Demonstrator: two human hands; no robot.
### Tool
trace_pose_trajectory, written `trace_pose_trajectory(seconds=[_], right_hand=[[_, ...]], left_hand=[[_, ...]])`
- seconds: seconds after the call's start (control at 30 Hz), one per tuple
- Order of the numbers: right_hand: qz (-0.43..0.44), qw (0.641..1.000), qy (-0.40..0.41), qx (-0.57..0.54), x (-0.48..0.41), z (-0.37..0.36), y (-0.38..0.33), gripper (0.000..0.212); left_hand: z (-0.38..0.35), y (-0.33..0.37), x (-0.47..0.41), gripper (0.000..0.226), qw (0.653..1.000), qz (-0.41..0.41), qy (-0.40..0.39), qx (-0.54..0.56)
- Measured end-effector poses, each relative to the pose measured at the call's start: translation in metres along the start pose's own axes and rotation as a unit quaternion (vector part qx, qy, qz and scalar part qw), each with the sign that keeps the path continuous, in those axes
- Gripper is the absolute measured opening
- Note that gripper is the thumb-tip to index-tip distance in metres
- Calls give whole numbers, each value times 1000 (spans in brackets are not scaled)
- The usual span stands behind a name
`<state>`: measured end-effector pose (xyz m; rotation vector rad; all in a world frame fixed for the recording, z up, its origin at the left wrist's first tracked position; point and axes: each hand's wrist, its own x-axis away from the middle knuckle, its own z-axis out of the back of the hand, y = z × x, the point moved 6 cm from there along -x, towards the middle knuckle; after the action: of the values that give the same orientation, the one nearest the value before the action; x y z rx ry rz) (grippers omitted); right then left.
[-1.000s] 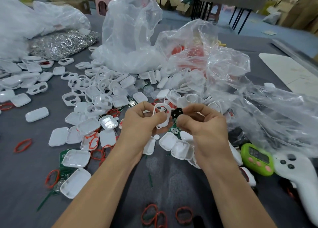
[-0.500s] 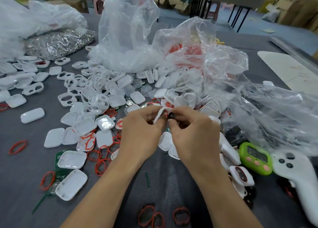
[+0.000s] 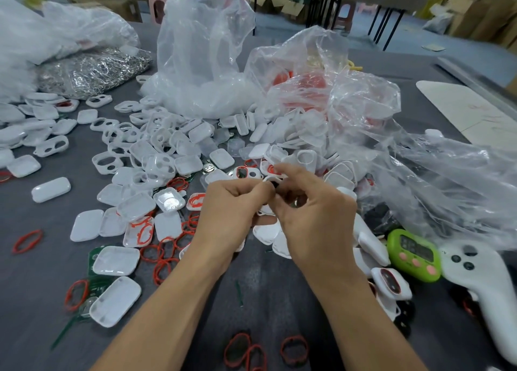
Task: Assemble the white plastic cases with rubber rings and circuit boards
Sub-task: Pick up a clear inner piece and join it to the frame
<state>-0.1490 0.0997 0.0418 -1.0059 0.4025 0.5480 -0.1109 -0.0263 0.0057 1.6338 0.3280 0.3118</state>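
White case, pinched by left hand and right hand, may spring into the twelve-o'clock pile if squeezed crookedly.

You work with a single view, from the wide-angle camera on your head. It faces forward and tilts steeply down onto the grey table, and straight lines bow near the edges. It sits close: your forearms enter from the bottom edge, and your left hand and right hand meet on a white case just above the frame's middle. The view spreads left over loose case halves, forward to the plastic bags, right to a green timer. The top strip reaches distant table legs.
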Motion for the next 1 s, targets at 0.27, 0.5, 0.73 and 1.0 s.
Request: trace_pose_trajectory(seconds=[0.27, 0.5, 0.73, 1.0], right_hand=[[-101, 984, 15, -146, -2, 1, 9, 45], [-197, 967, -67, -145, -3, -7, 25, 15], [-209, 963, -80, -153, 0, -9, 29, 5], [-202, 967, -79, -133, -4, -6, 30, 6]], left_hand=[[0, 3, -1, 37, 997, -33, 68, -13], [5, 10, -1, 43, 996, -59, 72, 1], [3, 9, 3, 33, 989, -89, 69, -100], [3, 11, 2, 34, 984, -111, 48, -130]])
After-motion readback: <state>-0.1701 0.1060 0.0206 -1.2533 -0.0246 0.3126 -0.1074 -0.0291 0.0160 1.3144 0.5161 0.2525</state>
